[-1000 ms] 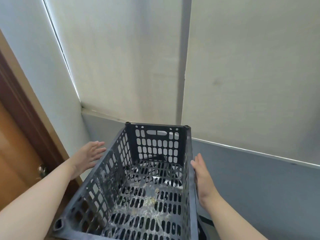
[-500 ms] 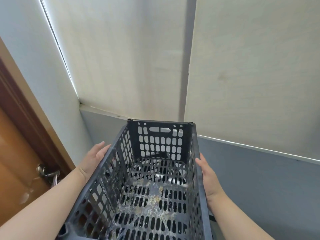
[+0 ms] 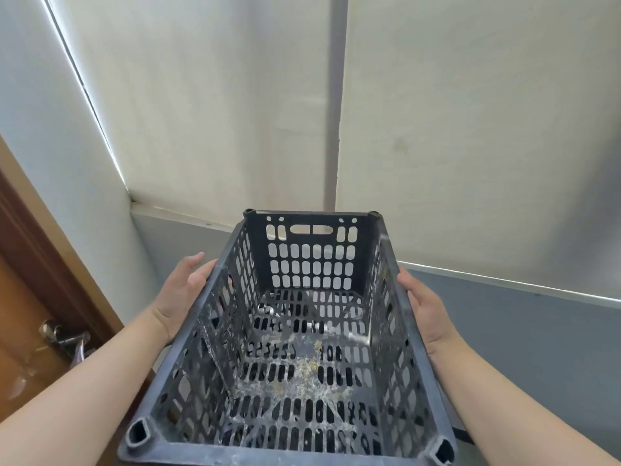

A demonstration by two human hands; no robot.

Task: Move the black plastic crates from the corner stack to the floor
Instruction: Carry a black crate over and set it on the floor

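Note:
A black plastic crate [image 3: 309, 257] with slotted walls and a dusty, stained floor fills the lower middle of the head view, its open top facing me. My left hand [image 3: 183, 290] presses flat against the outside of its left wall near the rim. My right hand [image 3: 425, 309] presses against the outside of its right wall. The crate is held between both palms. Whatever lies under the crate is hidden.
The crate sits in a room corner: a pale wall [image 3: 50, 146] on the left, cream blinds [image 3: 470, 129] behind and to the right, a grey lower wall [image 3: 537, 348] beneath. A brown wooden door with a metal handle [image 3: 62, 338] stands close on the left.
My left hand has moved in from open air to the crate's left wall. My right hand has settled on the right wall. The crate looks nearer and higher in view.

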